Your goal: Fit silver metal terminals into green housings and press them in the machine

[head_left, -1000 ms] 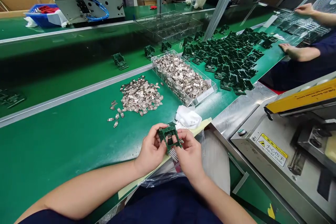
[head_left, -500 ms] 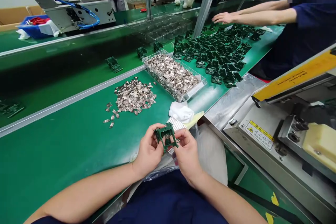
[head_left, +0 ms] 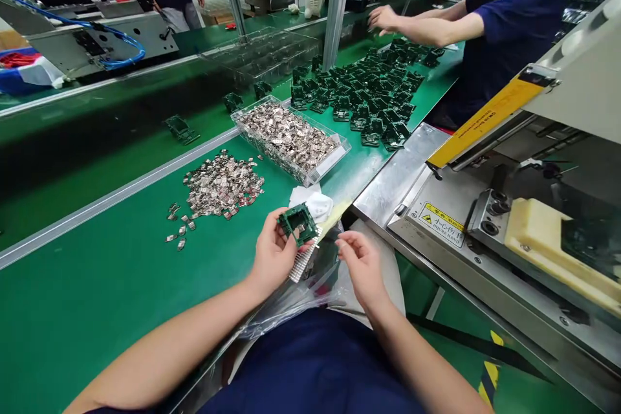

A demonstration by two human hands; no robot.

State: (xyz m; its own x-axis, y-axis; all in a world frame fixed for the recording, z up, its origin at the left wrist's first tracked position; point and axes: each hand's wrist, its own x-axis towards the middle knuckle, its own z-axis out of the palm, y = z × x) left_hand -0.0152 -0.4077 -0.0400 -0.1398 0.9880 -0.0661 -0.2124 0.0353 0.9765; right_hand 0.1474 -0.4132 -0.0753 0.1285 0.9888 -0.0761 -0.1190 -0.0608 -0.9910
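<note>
My left hand (head_left: pixel 272 253) is closed around a small square green plastic frame (head_left: pixel 301 212), tilted with its opening toward me. Inside the opening a small metal piece shows by my thumb. To the right of the frame, clear of it, is my right hand (head_left: pixel 363 268); its fingers are curled and its thumb and forefinger tips sit close together. Whether anything is between them I cannot make out. Just beneath the frame lies a ribbed white-and-grey strip (head_left: pixel 301 265), with a white cloth (head_left: pixel 317 207) and yellow paper (head_left: pixel 338 215) behind it.
Small metal pieces form a loose pile (head_left: pixel 220 184) on the green table and fill a clear plastic box (head_left: pixel 326 163). Many green frames (head_left: pixel 361 94) are spread beyond, near a co-worker's hands (head_left: pixel 385 19). A machine with a warning label (head_left: pixel 442 225) stands at right.
My right hand has let go of the green frame and moved right. My left hand keeps the frame, now turned and tilted. The view has swung to the right.
</note>
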